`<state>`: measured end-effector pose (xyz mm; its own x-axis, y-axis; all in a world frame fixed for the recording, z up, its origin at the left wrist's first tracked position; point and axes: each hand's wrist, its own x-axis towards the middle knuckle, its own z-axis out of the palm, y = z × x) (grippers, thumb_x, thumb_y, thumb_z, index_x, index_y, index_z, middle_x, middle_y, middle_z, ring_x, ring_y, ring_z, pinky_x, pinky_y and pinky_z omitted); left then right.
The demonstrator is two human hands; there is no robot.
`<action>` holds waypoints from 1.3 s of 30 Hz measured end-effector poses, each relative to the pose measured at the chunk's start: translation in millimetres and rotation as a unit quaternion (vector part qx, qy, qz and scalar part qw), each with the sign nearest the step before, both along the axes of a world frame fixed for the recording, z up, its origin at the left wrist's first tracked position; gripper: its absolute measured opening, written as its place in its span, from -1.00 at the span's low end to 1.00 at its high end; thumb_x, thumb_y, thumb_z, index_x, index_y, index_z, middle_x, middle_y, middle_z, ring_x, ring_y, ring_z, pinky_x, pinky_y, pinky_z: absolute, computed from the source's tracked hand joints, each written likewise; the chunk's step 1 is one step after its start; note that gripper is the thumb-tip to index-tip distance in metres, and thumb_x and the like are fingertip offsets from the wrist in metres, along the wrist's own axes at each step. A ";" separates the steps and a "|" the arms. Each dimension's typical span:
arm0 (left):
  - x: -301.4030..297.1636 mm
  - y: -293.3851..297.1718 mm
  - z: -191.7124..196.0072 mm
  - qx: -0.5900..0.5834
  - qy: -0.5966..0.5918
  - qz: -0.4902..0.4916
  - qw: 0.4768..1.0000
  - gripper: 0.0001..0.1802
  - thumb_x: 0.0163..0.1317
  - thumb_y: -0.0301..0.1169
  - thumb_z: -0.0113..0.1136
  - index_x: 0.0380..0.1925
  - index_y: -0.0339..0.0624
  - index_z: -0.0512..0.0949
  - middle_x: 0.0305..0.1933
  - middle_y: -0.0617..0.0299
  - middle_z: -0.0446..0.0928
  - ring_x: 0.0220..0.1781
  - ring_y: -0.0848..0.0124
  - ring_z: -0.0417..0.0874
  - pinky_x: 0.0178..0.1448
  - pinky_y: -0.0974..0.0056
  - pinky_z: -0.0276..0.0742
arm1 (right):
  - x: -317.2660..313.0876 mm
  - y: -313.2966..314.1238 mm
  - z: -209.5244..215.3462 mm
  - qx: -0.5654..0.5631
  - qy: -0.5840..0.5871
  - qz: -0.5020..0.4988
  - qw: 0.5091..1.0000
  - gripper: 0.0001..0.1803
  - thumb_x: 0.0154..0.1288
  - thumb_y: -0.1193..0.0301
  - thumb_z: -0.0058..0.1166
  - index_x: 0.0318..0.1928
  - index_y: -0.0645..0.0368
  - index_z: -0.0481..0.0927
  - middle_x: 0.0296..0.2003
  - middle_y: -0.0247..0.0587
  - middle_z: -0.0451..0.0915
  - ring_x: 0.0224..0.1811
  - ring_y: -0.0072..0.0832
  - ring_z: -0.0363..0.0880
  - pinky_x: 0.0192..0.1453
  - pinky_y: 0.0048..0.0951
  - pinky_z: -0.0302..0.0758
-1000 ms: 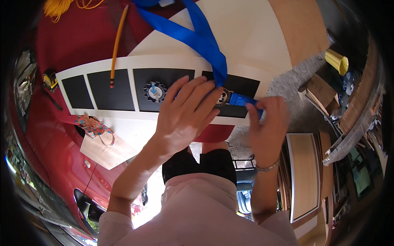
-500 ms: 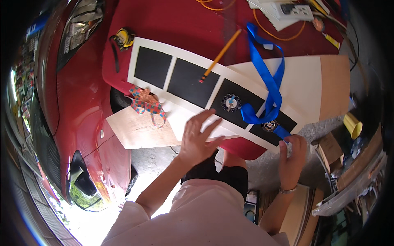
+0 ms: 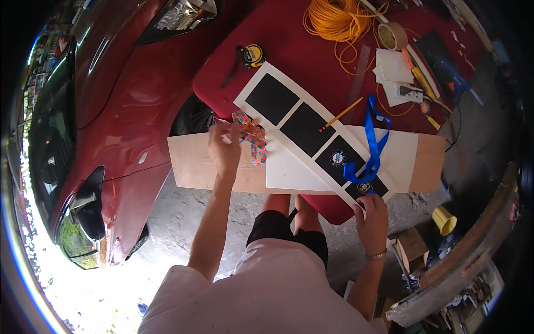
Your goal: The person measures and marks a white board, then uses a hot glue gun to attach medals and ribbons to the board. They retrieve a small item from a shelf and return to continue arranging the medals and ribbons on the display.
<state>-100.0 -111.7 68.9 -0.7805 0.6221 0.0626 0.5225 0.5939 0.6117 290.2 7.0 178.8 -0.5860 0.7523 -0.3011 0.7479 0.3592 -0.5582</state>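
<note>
Left hand [image 3: 224,149] has its grip pinched shut on the multicolored patterned ribbon [image 3: 251,136], which lies on the bare wooden board [image 3: 192,167] just left of the white panel with black squares [image 3: 311,133]. Right hand [image 3: 371,217] sits at the near end of that panel, fingers curled over its edge right by the lower round medal [image 3: 364,187], so it's clamping the panel rather than hanging loose. A blue ribbon [image 3: 374,146] loops up from that medal, past a second medal [image 3: 337,158]. Pencil [image 3: 340,114] rests across the panel; tape measure [image 3: 253,54] and orange cord [image 3: 336,19] lie farther back on the red tabletop [image 3: 289,50].
</note>
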 end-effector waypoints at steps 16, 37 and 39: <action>12.6 -26.8 60.6 0.133 0.063 -0.246 0.958 -0.74 0.02 -0.47 0.54 -0.39 -0.09 0.57 -0.37 0.31 0.66 -0.30 0.31 0.63 -0.16 0.15 0.53 | -44.4 -84.0 91.2 0.067 0.038 -0.028 0.997 -0.82 0.30 0.45 0.31 -0.13 0.15 0.61 -0.19 -0.15 0.64 -0.14 -0.10 0.61 -0.04 -0.13 0.48; 157.2 -110.8 287.6 0.326 0.286 -0.468 0.770 -0.78 -0.01 -0.57 0.34 -0.33 -0.08 0.60 -0.13 0.17 0.69 -0.20 0.30 0.70 -0.26 0.32 0.61 | -30.0 -80.6 173.4 -0.185 0.396 0.284 0.853 -0.42 0.39 0.16 0.24 0.31 0.20 0.56 0.13 -0.08 0.61 0.11 -0.19 0.59 0.20 -0.26 0.46; 194.4 -111.5 291.1 0.327 0.237 -0.452 0.796 -0.77 0.01 -0.56 0.41 -0.31 -0.09 0.63 -0.11 0.19 0.71 -0.19 0.31 0.73 -0.26 0.32 0.63 | 4.8 -93.2 173.9 -0.276 0.382 0.243 0.848 -0.43 0.31 0.24 0.35 0.29 0.15 0.57 -0.02 -0.19 0.64 -0.05 -0.28 0.61 0.06 -0.32 0.51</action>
